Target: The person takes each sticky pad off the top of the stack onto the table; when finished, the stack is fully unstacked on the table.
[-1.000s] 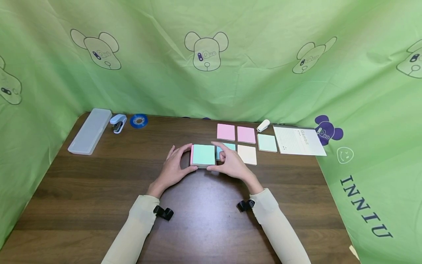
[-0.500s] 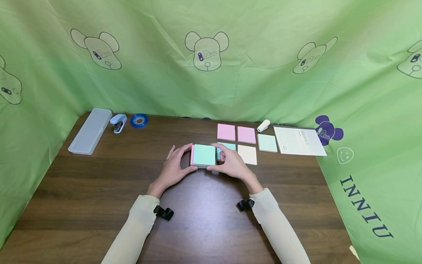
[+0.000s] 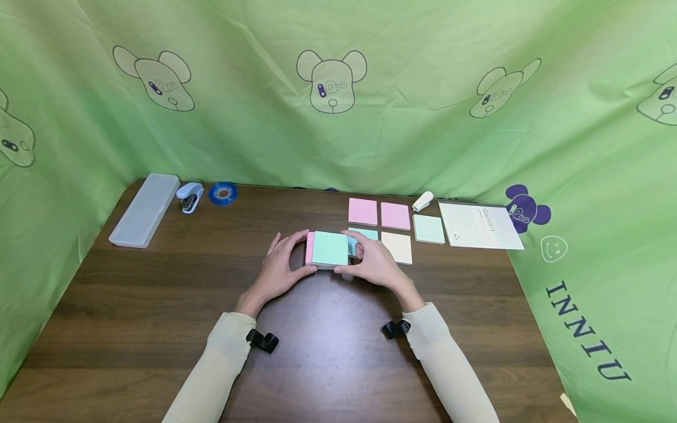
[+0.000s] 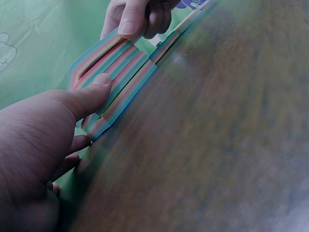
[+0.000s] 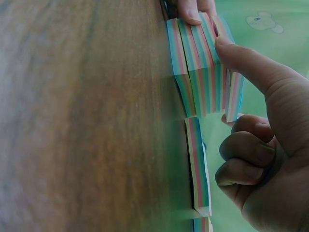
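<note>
A stack of sticky note pads (image 5: 198, 72) with striped edges sits at mid-table. Its top is a mint green sticky note pad (image 3: 330, 248), shifted right so a strip of the pink pad (image 3: 309, 248) beneath shows. My left hand (image 3: 276, 271) grips the stack's left side, thumb (image 4: 99, 89) on the near face. With thumb and index finger, my right hand (image 3: 374, 263) pinches the mint pad at its right end; the other fingers (image 5: 246, 150) are curled in. A blue pad (image 3: 366, 234) beside the stack is partly hidden by the right hand.
Right of the stack lie two pink pads (image 3: 362, 211), a cream pad (image 3: 396, 248) and a pale mint pad (image 3: 428, 229). A white clip-like object (image 3: 422, 201) and a notepad (image 3: 478, 226) are beyond. Back left: a plastic case (image 3: 145, 210), stapler (image 3: 190, 197) and blue tape roll (image 3: 223, 193).
The mint pad on top has slid slightly right with my right hand, baring more of the pink pad under it. My left hand has stayed in place.
</note>
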The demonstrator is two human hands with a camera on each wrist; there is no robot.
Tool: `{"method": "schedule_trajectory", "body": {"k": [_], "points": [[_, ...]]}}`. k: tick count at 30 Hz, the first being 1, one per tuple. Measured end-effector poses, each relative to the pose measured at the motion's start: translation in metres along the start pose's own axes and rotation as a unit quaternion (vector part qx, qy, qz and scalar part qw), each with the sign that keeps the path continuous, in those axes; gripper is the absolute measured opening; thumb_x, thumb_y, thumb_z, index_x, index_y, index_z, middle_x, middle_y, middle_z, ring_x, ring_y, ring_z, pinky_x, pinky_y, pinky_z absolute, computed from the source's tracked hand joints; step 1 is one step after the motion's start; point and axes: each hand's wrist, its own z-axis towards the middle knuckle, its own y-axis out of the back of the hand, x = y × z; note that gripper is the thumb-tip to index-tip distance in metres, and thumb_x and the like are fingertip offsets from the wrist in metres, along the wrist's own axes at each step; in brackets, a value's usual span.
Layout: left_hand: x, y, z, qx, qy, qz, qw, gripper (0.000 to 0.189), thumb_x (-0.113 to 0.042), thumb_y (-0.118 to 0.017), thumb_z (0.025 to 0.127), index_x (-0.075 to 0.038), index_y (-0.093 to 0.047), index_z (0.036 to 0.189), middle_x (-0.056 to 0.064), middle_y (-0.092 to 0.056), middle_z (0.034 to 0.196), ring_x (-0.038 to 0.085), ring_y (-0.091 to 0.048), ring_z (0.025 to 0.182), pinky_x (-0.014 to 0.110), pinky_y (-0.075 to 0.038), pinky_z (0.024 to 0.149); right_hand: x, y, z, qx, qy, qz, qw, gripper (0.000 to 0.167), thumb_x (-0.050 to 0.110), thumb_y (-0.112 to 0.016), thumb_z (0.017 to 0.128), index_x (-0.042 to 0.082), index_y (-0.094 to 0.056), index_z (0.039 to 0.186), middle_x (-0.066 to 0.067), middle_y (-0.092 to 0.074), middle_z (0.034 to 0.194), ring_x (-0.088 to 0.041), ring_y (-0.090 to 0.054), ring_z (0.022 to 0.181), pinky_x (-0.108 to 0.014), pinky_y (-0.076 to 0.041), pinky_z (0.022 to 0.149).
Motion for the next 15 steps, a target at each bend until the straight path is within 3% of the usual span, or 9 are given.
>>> {"method": "schedule_trajectory", "body": {"k": [15], "points": [[0.0008, -0.0006, 0.0005, -0.005, -0.005, 0.004, 1.0000, 0.087, -0.031, -0.091, 0.095, -0.009, -0.046, 0.167, 0.013, -0.059, 0.162, 0.035, -0.048, 0.156, 0.057, -0.006, 0.139, -0.0007, 0.0024, -0.0011, -0.007, 0.005, -0.005, 1.0000, 0.085, 0.038, -0.101, 0.077, 0.008, -0.066, 0.149, 0.008, -0.042, 0.072, -0.009, -0.032, 0.066, -0.028, -0.031, 0.060]]}}
